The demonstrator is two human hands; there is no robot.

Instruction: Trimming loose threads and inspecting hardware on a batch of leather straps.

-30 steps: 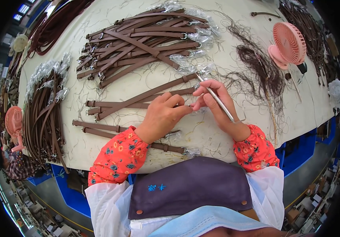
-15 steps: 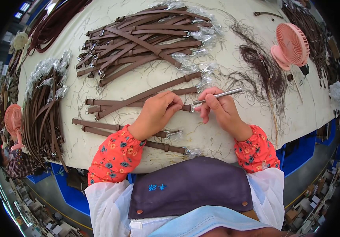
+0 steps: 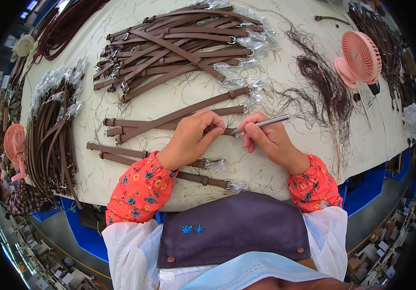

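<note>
My left hand (image 3: 192, 137) is closed, its thumb and fingers pinching a brown strap (image 3: 229, 131) near its metal-fitted end. In my right hand (image 3: 269, 139) is a slim silver metal rod (image 3: 274, 121), pen-like in shape. The rod slants down to the left, and its lower tip is at the strap's end, by the metal fitting. Fine detail at that tip is too small to tell. Other brown straps (image 3: 179, 117) lie just beyond my left hand. Two more, one of them a buckled strap (image 3: 193, 178), pass under my left forearm.
A big pile of brown straps (image 3: 179, 63) with plastic-wrapped hardware lies at the back. Another strap bundle (image 3: 53, 135) hangs over the left edge. Tangled dark threads (image 3: 321, 82) and a pink fan (image 3: 360, 57) are on the right. A second pink fan (image 3: 15, 145) stands left.
The rod has shifted slightly left and down, its tip now closer over the strap's fitting. My left hand keeps its pinch, almost unmoved.
</note>
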